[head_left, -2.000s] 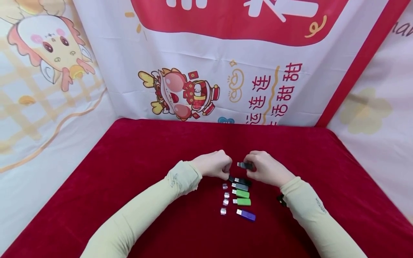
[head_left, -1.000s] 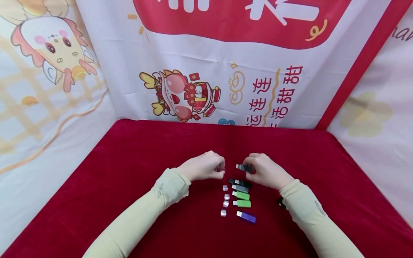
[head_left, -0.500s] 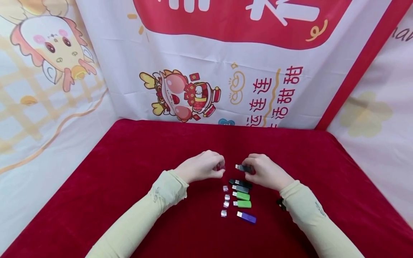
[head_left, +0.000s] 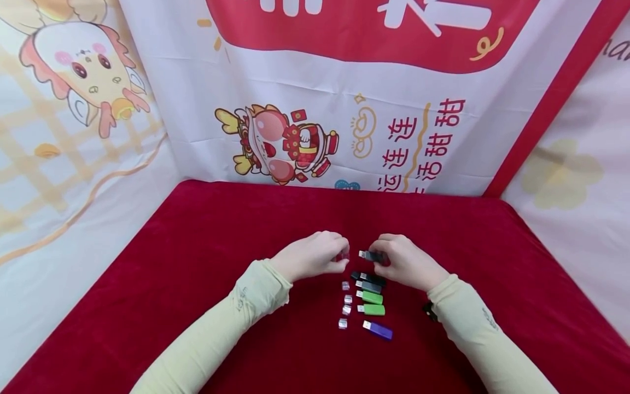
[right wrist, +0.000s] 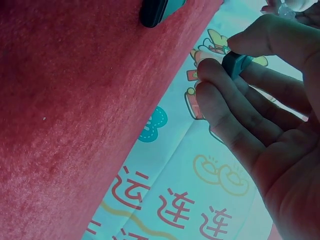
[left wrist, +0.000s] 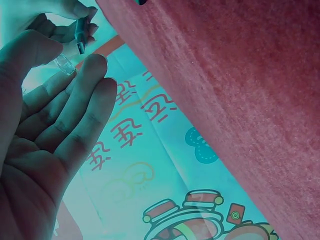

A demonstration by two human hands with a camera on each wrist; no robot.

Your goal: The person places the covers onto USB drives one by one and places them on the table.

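Note:
My left hand pinches a small clear cap between thumb and fingertip, seen best in the left wrist view. Facing it across a small gap, my right hand grips a dark grey USB stick, its metal plug pointing left toward the cap. Cap and plug are apart. Below the hands lie a black USB stick with a black cap by its plug, a grey stick, two green ones and a purple one, all with bare plugs.
Several clear caps lie in a column left of the sticks. A small dark object shows beside the right sleeve. Red cloth covers the table, and printed white curtains enclose its back and sides.
My left hand drew left, away from the black cap, and has since shifted slightly right toward the held stick. My right hand, still gripping the dark grey USB stick, has barely moved.

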